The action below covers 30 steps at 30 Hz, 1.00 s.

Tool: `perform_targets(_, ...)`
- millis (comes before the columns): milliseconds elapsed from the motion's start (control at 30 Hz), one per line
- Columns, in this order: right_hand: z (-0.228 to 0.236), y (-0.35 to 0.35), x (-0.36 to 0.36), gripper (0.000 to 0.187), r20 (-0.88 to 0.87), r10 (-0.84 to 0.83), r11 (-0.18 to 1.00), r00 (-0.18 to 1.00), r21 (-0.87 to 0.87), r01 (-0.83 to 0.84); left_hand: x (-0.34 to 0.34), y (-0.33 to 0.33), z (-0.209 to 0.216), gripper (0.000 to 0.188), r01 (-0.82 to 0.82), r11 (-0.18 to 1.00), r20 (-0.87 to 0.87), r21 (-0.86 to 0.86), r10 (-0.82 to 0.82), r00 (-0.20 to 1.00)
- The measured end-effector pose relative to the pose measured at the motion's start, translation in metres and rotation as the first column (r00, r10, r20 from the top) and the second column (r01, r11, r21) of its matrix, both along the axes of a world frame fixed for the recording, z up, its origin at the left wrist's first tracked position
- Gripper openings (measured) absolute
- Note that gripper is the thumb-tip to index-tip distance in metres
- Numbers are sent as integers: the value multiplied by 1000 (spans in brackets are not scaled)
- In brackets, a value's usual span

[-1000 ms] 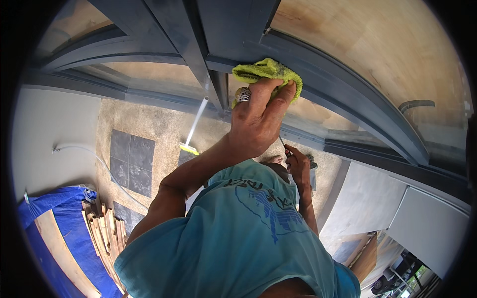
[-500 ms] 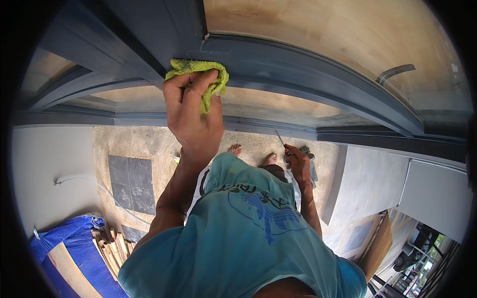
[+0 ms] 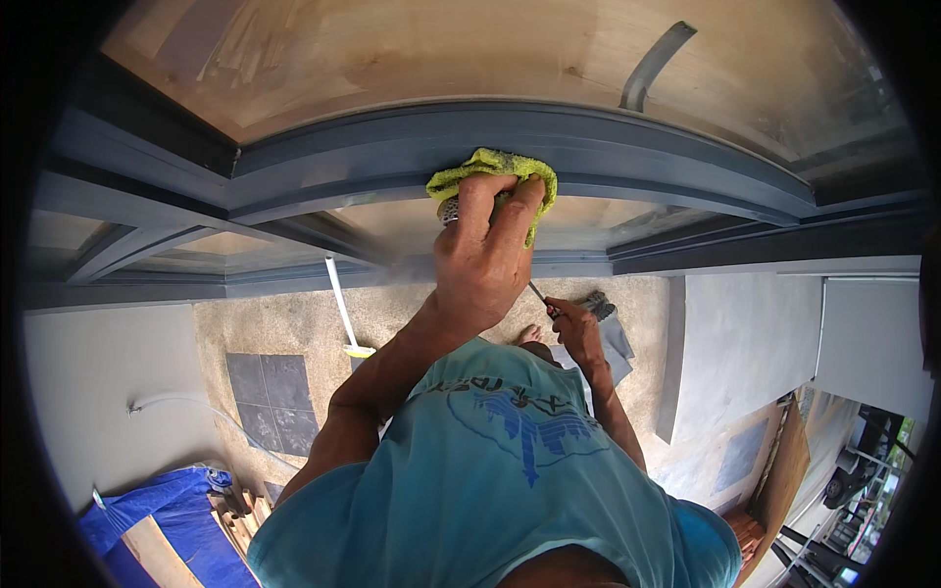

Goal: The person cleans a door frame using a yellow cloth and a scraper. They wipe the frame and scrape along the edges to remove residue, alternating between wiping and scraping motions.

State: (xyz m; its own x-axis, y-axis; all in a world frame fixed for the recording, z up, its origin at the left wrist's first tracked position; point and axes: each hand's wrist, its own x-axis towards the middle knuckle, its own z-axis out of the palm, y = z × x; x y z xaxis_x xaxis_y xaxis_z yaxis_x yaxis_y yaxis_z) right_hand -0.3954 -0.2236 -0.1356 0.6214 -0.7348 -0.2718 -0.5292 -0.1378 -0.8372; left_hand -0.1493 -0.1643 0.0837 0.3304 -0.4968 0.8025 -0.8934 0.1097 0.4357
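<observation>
My left hand [image 3: 485,255] presses a fuzzy yellow-green cloth [image 3: 490,162], smudged with grey, against the dark grey rail of a window frame [image 3: 363,147]. Its fingers are bent over the cloth. Lower down and to the right, my right hand [image 3: 578,333] is closed round the dark handle of a thin-shafted tool [image 3: 536,291]. The shaft points up and left, away from the frame's upper rail; its exact kind is too small to tell. A glass pane [image 3: 441,49] rises beyond the rail, with a dark curved strip [image 3: 657,64] showing on it.
On the floor at left stand a white pole [image 3: 340,299] with a yellowish foot and dark square tiles [image 3: 270,397]. A pale hose [image 3: 211,402], a blue tarp [image 3: 181,524] and wooden strips [image 3: 240,519] lie farther left. Grey cloth-like material [image 3: 616,343] lies beside my right hand.
My left hand has slid the cloth rightward along the rail, away from the frame's corner. The view has shifted, bringing the white pole into sight. My right hand still grips the tool.
</observation>
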Motion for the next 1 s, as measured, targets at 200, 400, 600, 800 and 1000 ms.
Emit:
perform_targets(200, -1, -16, -60, 36, -115, -134, 991, 984, 4, 135, -59, -67, -5, 30, 127, 992, 143, 4, -126, 982)
perform_targets(400, -27, -29, -116, 37, -177, -211, 976, 961, 20, 218, -127, -130, -1, 36, 313, 943, 46, 117, -320, 946)
perform_targets(600, -45, -35, -159, 41, -134, -259, 965, 957, 1, 261, -188, -181, 17, 25, 507, 862, 144, 1, -502, 853)
perform_targets(800, -43, -48, -179, 36, -168, -296, 955, 940, -62, 290, -206, -227, 57, 20, 409, 912, 482, -44, -339, 808)
perform_targets(1000, -62, -54, -202, 35, -152, -354, 935, 923, -46, 352, -179, -215, 70, 21, 245, 962, 615, 119, -265, 742)
